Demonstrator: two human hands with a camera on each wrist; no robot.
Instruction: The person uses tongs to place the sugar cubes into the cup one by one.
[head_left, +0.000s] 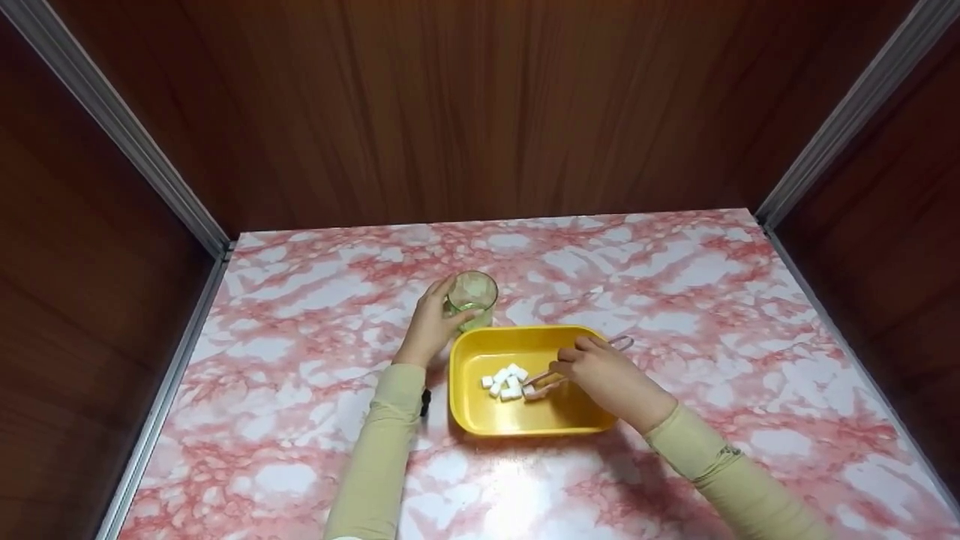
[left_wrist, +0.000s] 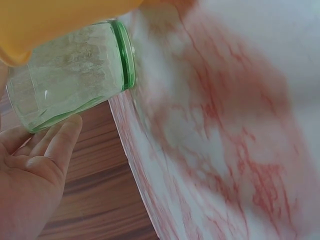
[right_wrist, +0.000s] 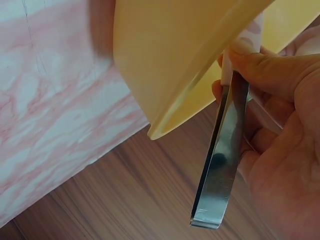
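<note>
A green-tinted clear glass (head_left: 474,294) stands upright behind the left end of a yellow basin (head_left: 459,409). My left hand (head_left: 433,322) holds it from the left, fingers along its far side and thumb across the front. In the left wrist view, the fingertips touch the glass (left_wrist: 75,70). Several white cubes (head_left: 511,392) lie in a cluster on the basin's floor. My right hand (head_left: 604,375) reaches over the basin's right side and pinches metal tongs (right_wrist: 220,165). Their tips are around a cube at the cluster's right edge; whether they grip it I cannot tell.
Everything stands on a table (head_left: 300,420) with a red and white marbled top. Dark wood panels (head_left: 480,112) rise behind it and at both sides, with grey metal rails (head_left: 161,165) at the corners.
</note>
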